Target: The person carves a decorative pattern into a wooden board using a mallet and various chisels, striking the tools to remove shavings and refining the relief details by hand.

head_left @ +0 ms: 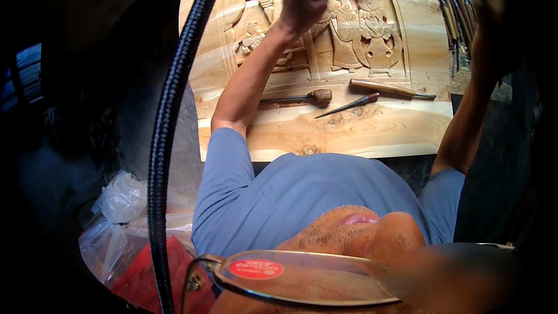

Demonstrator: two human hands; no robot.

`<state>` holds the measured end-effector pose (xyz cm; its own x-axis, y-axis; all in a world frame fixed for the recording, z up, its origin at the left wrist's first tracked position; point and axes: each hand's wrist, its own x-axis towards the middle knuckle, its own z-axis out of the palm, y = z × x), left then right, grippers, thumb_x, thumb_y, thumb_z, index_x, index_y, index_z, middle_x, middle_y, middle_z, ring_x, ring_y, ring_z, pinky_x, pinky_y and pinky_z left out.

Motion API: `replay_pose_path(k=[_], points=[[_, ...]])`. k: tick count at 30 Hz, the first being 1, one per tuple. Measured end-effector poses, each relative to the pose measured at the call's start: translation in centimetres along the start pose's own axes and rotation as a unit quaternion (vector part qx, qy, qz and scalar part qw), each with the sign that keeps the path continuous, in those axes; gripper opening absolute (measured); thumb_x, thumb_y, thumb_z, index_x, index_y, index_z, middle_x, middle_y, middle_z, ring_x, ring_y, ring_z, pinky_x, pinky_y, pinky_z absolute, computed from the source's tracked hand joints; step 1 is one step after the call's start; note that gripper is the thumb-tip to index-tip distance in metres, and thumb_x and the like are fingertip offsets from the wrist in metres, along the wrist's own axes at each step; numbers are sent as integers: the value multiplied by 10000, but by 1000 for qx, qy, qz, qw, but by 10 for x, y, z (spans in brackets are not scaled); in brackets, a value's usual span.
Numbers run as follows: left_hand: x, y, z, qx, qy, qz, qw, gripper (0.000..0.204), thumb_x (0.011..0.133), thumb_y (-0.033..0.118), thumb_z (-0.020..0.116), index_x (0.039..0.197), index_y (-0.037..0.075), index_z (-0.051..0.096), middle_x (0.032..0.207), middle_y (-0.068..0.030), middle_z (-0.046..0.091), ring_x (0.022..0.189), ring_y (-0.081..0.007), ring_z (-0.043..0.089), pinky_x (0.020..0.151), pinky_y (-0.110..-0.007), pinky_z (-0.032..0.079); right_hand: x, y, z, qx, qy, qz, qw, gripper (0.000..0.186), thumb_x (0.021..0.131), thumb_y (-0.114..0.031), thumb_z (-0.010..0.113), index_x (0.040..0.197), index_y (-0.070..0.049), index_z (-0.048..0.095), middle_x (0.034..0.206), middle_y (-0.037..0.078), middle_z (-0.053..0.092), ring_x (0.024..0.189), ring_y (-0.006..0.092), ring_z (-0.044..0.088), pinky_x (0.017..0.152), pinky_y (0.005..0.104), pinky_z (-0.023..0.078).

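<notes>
A pale wooden panel [430, 52] with carved relief figures lies before me. Over its far part, my left hand [308, 1] is closed in a fist; a dark tip shows at its upper edge, too little to name. On the near bare strip of the panel rest a gouge [383, 88] with a long wooden handle, a dark pointed tool [349, 105] and a chisel [302, 97] with a short wooden handle. Off the right side, my right hand [489, 9] is raised by a row of carving tools, in deep shadow. Whether it holds anything is hidden.
Several carving tools [459, 9] lie side by side along the panel's right edge. A black braided cable [168, 110] crosses the left of the view. Below it are clear plastic wrapping [119, 203] and something red [136, 273]. Both sides fall into darkness.
</notes>
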<state>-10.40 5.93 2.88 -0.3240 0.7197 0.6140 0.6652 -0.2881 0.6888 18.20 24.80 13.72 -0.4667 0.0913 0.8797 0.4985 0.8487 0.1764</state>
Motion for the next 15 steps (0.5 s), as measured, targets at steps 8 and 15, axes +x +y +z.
replay_pose_path(k=[8, 15], points=[[-52, 14, -65, -169, 238, -196, 936, 144, 1019, 65, 643, 1147, 4, 619, 917, -61, 712, 779, -124, 682, 728, -265, 584, -45, -25, -6, 397, 106, 347, 843, 413, 848, -43, 815, 1187, 65, 605, 1163, 221, 716, 1003, 312, 750, 921, 451, 646], [-83, 3, -70, -148, 248, -295, 911, 140, 1009, 63, 653, 1131, -1, 624, 887, -43, 705, 753, -98, 676, 642, -230, 576, -60, -16, 14, 429, 112, 372, 815, 429, 845, -59, 817, 1169, 105, 589, 1104, 229, 715, 979, 327, 746, 921, 468, 653]])
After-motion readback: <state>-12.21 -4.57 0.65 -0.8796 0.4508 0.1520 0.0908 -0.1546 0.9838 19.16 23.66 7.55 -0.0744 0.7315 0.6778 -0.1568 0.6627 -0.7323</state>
